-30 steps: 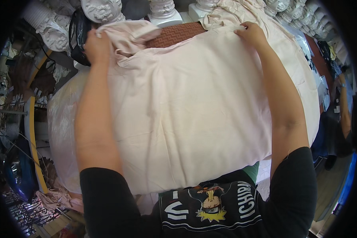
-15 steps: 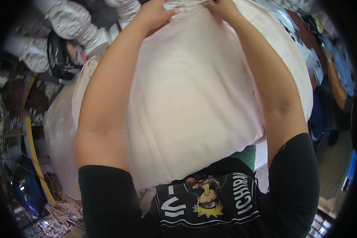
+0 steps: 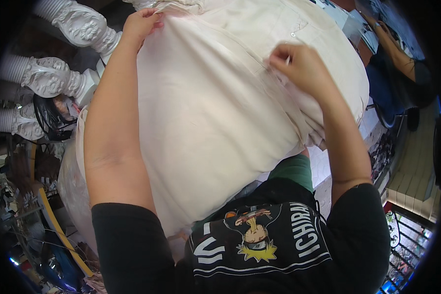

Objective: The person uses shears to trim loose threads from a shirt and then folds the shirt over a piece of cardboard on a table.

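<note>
Evidently, the pale cloth lies spread in front of the wearer, between the two arms. The left hand is at its far left end, thumb and fingers pinching the fabric there; from that grip the cloth extends rightward and back toward the wearer's black shirt. The governing line is a folded edge, whose long axis runs diagonally from near the left grip, down and to the right, toward gathered folds below the right hand. Of the two hands, the right is nearer to the middle of that edge and to the folds. Its fingertips are curled close together beside the edge; blur prevents telling whether they pinch fabric. Beyond the edge, more cloth carries an apparent button. White carved balusters are left of the left hand.
</note>
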`<state>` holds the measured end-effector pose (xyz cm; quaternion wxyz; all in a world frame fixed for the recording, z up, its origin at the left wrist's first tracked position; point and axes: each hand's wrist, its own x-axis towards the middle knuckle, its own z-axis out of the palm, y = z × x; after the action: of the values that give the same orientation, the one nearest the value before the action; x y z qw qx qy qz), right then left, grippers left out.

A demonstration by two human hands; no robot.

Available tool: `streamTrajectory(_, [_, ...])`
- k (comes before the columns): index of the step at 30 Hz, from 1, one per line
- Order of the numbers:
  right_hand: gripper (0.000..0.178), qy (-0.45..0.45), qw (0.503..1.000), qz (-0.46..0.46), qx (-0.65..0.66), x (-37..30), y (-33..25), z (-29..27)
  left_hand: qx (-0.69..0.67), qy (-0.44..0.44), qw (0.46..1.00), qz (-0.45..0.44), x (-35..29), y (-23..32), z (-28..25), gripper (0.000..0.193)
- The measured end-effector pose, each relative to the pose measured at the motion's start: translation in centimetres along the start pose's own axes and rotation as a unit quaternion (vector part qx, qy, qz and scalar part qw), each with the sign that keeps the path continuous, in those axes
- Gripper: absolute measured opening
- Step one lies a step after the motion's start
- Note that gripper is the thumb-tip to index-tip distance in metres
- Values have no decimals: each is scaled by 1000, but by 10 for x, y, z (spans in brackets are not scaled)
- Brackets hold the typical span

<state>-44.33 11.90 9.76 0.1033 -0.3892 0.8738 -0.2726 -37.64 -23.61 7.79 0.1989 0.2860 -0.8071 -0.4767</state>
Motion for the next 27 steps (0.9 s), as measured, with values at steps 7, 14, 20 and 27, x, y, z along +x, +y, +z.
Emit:
streamTrajectory(7, [13, 82, 994, -24, -67, -52, 9, 50, -35, 5, 999, -26, 11, -1, 10, 31])
streamTrajectory(14, [7, 158, 987, -23, 15, -59, 8, 34, -152, 42, 988, -5, 18, 1, 25, 28])
streamTrajectory(20, [7, 154, 987, -39, 22, -47, 20, 49, -12, 69, 997, 24, 39, -56, 36, 33])
streamTrajectory(27, [14, 135, 989, 12, 58, -35, 25, 26, 142, 83, 948, 272, -68, 20, 82, 32])
